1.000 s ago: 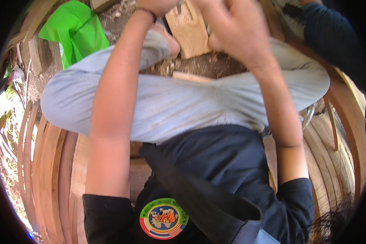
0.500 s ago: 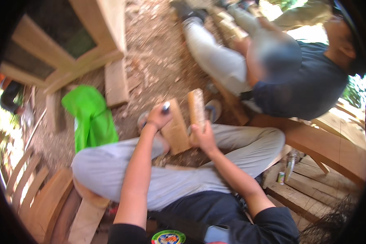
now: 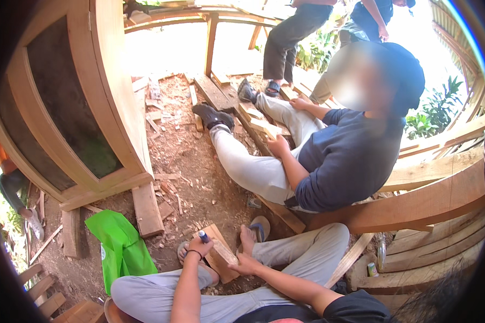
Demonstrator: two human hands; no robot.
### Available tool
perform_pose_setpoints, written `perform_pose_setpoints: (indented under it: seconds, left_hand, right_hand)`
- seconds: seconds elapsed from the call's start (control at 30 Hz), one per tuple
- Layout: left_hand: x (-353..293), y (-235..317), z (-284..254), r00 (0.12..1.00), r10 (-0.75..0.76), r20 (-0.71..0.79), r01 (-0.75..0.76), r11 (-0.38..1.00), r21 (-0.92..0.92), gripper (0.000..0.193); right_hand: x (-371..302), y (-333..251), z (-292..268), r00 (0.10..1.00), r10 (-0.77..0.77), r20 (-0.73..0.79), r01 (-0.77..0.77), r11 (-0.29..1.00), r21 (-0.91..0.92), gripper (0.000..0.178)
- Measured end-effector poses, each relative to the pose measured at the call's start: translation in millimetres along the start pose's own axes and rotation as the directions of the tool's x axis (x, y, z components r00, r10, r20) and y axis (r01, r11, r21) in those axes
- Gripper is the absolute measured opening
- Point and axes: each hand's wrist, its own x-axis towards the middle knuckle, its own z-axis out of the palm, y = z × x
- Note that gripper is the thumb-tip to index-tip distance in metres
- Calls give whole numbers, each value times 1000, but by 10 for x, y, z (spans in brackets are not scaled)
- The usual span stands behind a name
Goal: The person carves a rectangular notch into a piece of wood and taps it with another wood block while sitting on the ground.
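My left hand (image 3: 199, 247), a dark band at its wrist, is closed around a tool with a dark blue cylindrical handle (image 3: 203, 236). Only the upper end of the handle shows; its lower part is hidden. A flat wooden board (image 3: 216, 265) stands tilted between my lower legs, just beside that hand. My right hand (image 3: 247, 265) grips one end of a pale wooden block (image 3: 224, 253). The block slants across in front of the board, pointing toward my left hand; whether they touch, I cannot tell.
A green bag (image 3: 116, 245) lies left of my knee. A wooden cabinet with dark panels (image 3: 73, 102) stands beyond it. Another person (image 3: 350, 156) sits ahead to the right, holding wood, with others behind. Wood chips (image 3: 178, 134) litter the ground. A long curved beam (image 3: 415, 196) spans the right.
My right hand has lowered the block from upright to slanting across the board. My left hand still holds the tool. The view has tilted up, showing more of the yard and people.
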Motion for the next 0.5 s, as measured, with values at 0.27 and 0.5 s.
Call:
perform_pose_setpoints:
  seconds: [0.27, 0.5]
  left_hand:
    - [15, -104, -21, 999, 16, 31, -17, 1000, 22, 30]
    - [-69, 69, -37, 999, 5, 53, -6, 1000, 10, 28]
  right_hand:
    - [66, 40, 21, 995, 37, 96, -28, 996, -88, 73]
    - [-24, 40, -49, 980, 112, 167, -109, 994, -29, 73]
